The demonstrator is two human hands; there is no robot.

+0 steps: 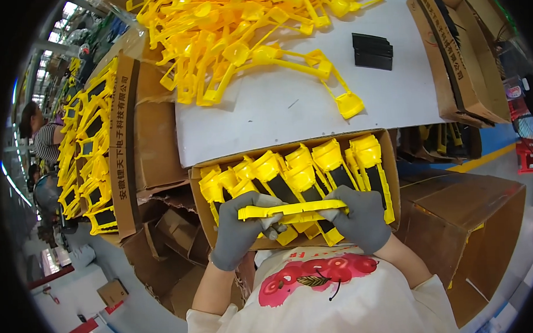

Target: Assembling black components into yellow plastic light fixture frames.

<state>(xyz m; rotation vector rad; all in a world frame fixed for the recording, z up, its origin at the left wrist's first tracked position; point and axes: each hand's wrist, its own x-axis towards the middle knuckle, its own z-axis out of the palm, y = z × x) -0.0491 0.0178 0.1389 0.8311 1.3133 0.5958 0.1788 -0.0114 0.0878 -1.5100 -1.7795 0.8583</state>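
Both of my hands wear grey gloves. My left hand (238, 229) grips one end of a yellow plastic frame (294, 211), and my right hand (362, 217) grips the other. The frame is seen nearly edge-on, stretched level between them. Fingertips curl beneath it at either end. Directly below and behind it is a cardboard box (395, 179) in which several yellow frames with black panels (276, 171) stand in a row. My hands and the held frame cover part of that row.
Beyond the box lies a white tabletop (311, 115) with a heap of loose yellow frames (227, 38) and a small stack of black panels (373, 51). Cardboard boxes flank me: a tall left box (153, 129), a lower right box (456, 213). At far left a person (45, 136) is visible.
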